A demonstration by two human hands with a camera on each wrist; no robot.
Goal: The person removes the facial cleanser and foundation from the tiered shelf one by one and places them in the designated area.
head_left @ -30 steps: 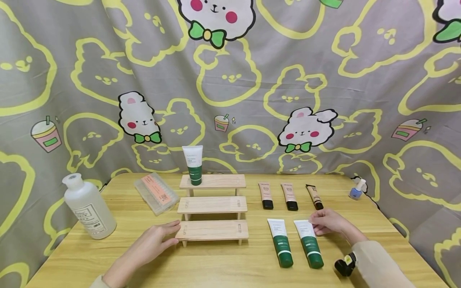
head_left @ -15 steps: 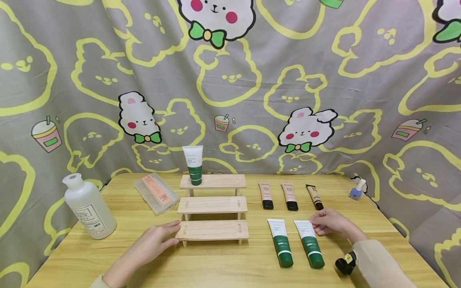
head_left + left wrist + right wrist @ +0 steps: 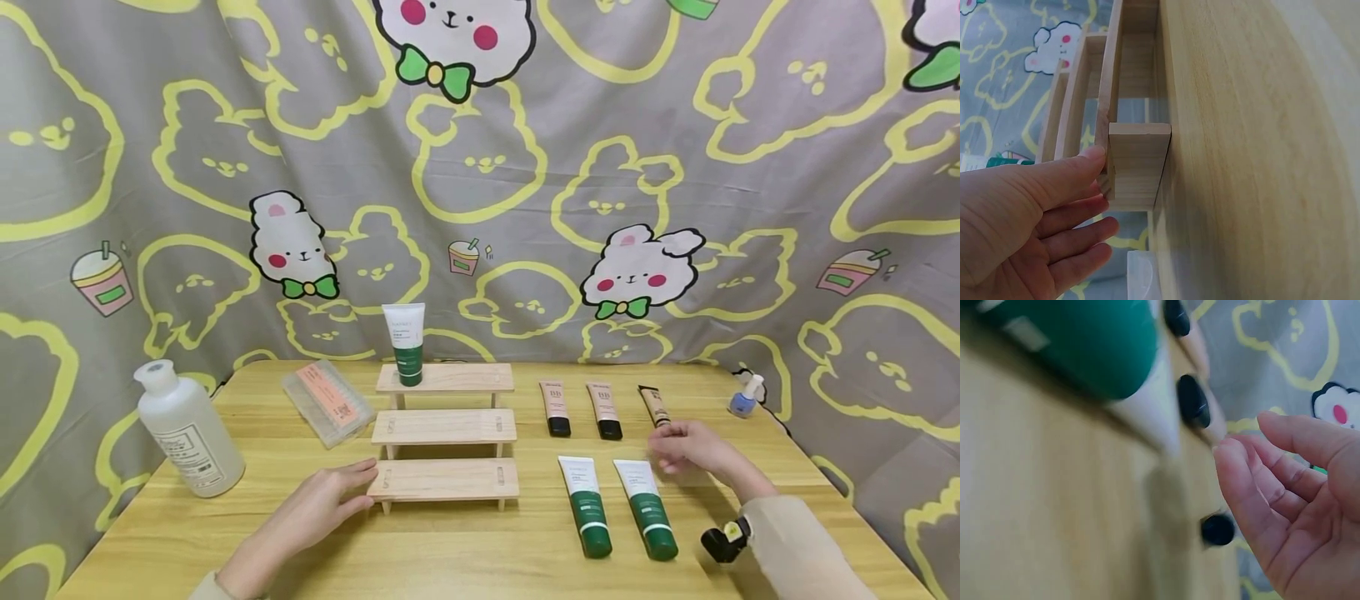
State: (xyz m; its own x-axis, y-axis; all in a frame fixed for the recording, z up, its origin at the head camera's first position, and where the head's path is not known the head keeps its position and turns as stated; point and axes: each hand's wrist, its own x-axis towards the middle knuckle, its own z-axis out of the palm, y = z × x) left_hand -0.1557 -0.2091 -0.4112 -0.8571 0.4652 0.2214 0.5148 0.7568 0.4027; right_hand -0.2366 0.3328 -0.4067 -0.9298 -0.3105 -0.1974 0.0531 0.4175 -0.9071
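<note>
My left hand (image 3: 326,500) pinches the left end of the lowest step of a three-step wooden display stand (image 3: 442,477); in the left wrist view the thumb (image 3: 1088,159) lies on the board's edge. On the stand's top step a green-and-white cosmetic tube (image 3: 406,343) stands upright on its cap. My right hand (image 3: 693,454) holds nothing, its fingers loosely bent above the table. It is between a lying green-and-white tube (image 3: 647,510) and a small beige tube (image 3: 653,405), whose cap end it hides in the head view. Another green-and-white tube (image 3: 586,506) lies to the left.
Two pink BB cream tubes (image 3: 555,408) lie behind the green ones. A blue nail polish bottle (image 3: 745,397) stands at the back right. On the left are a large translucent bottle (image 3: 189,433) and a flat clear case (image 3: 328,403) with an orange label. A patterned curtain (image 3: 480,183) hangs behind.
My right hand has let go of the right-hand green-and-white tube's upper end and moved slightly back toward the small beige tube. The left hand keeps its place on the stand.
</note>
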